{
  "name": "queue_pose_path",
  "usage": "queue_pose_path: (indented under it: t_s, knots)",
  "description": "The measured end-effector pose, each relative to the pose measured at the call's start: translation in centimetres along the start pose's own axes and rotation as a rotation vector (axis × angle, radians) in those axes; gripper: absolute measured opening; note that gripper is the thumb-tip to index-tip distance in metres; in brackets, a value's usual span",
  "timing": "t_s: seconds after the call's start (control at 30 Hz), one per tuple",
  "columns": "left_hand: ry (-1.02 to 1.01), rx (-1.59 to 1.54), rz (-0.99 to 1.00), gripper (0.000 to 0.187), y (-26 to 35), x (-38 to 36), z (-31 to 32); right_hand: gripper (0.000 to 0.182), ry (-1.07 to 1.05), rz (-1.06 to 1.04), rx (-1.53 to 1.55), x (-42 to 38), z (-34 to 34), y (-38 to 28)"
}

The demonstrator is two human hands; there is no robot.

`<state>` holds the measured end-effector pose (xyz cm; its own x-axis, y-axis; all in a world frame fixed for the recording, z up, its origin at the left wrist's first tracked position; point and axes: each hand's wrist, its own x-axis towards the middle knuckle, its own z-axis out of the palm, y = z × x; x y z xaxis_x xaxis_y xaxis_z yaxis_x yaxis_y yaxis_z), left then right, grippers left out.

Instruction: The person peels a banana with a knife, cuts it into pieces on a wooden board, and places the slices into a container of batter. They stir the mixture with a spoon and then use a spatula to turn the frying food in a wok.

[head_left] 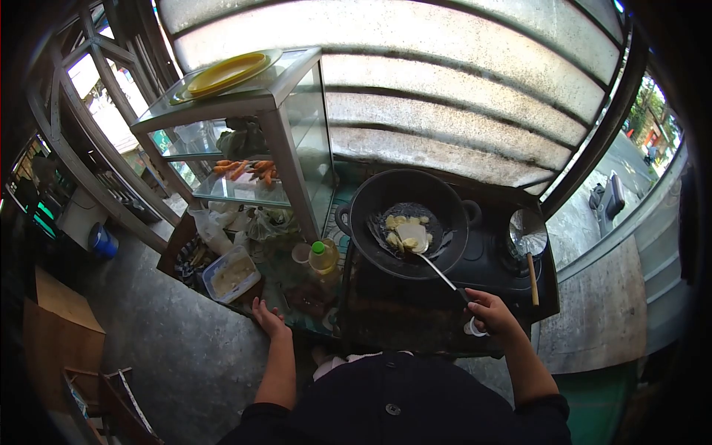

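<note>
My right hand (489,310) is closed around the dark handle of a long metal spatula (439,273). The spatula's flat end rests inside a black wok (368,199) on the stove, among pale yellowish pieces of food (401,221). Some oil or liquid shows at the bottom of the wok. Just below my right hand there is a small white round thing (475,327) that I cannot make out. My left hand (268,317) holds nothing, fingers apart, at the front edge of the counter. Near it stands a plastic container (232,275) with pale contents.
A saucepan (527,231) with a wooden handle sits on the stove's right side. A bottle with a green cap (321,256) stands left of the stove. Behind it rises a glass cabinet (297,133) holding carrots (241,170), with a yellow plate (226,74) on top.
</note>
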<state>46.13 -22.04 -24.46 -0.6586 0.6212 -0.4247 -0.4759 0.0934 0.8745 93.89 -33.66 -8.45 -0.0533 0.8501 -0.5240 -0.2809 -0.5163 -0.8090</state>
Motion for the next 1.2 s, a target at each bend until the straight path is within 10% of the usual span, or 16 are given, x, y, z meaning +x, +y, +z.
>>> queue_pose_path:
  t_s: [0.1, 0.17, 0.27, 0.6, 0.7, 0.93, 1.03, 1.1, 1.2]
  knots:
    - [0.005, 0.0, -0.005, 0.033, -0.1, 0.2, -0.3, 0.051, 0.146, -0.094, -0.474, 0.3, 0.2, 0.1]
    - [0.005, -0.006, -0.008, 0.033, -0.2, 0.4, -0.5, 0.053, 0.204, -0.721, -1.248, 1.1, -0.7, 1.0]
    - [0.01, -0.013, 0.008, 0.033, -0.3, 0.5, -0.7, 0.056, 0.18, -0.507, -1.281, 0.8, 0.3, 0.7]
    - [0.016, 0.004, -0.001, 0.033, -0.2, 0.4, -0.7, 0.056, 0.107, -0.53, -1.141, 0.8, 1.0, 1.7]
    - [0.017, 0.009, -0.013, 0.031, -0.3, 0.5, -0.3, 0.056, 0.058, -0.229, -0.987, 1.3, 0.8, 0.2]
    - [-0.036, -0.012, -0.008, 0.032, 0.1, -0.2, 0.9, 0.053, -0.132, 0.113, -0.075, 3.0, 0.2, -2.2]
    - [-0.013, -0.012, -0.001, 0.031, 0.0, 0.2, 0.6, 0.051, 0.005, -0.033, -0.427, 3.1, 0.5, -2.0]
    - [-0.009, -0.018, 0.002, 0.032, -0.1, 0.4, 0.1, 0.051, 0.173, -0.711, -1.478, 3.6, -0.2, -1.8]
    - [0.007, -0.024, 0.001, 0.032, -0.2, 0.5, -0.4, 0.051, 0.332, -0.584, -1.453, 3.1, 0.5, -3.1]
